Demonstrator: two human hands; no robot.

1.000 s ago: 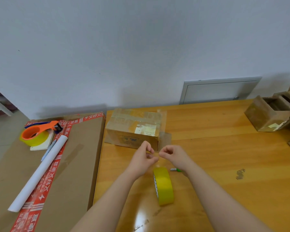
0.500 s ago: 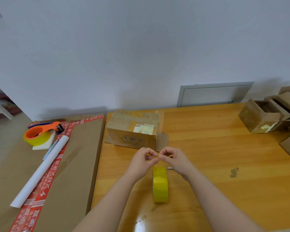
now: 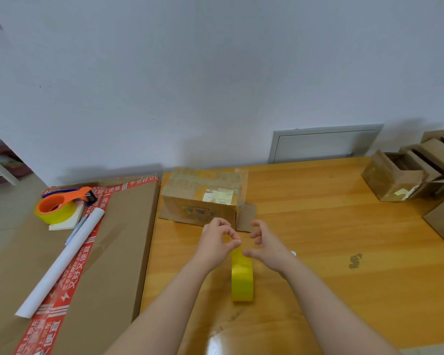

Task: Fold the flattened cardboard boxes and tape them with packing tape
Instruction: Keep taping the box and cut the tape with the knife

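A taped cardboard box (image 3: 203, 201) lies at the back of the wooden table (image 3: 331, 252), with one end flap (image 3: 249, 217) sticking out at its right and clear tape standing up above that end. A yellow tape roll (image 3: 242, 278) stands on edge in front of it. My left hand (image 3: 217, 243) hovers over the roll's far end, thumb and forefinger tips pinched in a ring; I see nothing between them. My right hand (image 3: 267, 248) is just to its right, a small gap away, fingers spread and loosely curled, holding nothing.
A big flat cardboard package (image 3: 108, 252) with red printed tape lies on the left. It carries an orange tape dispenser (image 3: 57, 204), a white paper roll (image 3: 62, 262) and a pen (image 3: 76, 229). Open cardboard boxes (image 3: 400, 178) stand at the far right. A dark stain (image 3: 355, 261) marks the table.
My hands, pinched together fingertip to fingertip before, have parted; the right hand's fingers have spread open. The camera has tilted so the roll sits more squarely below the hands.
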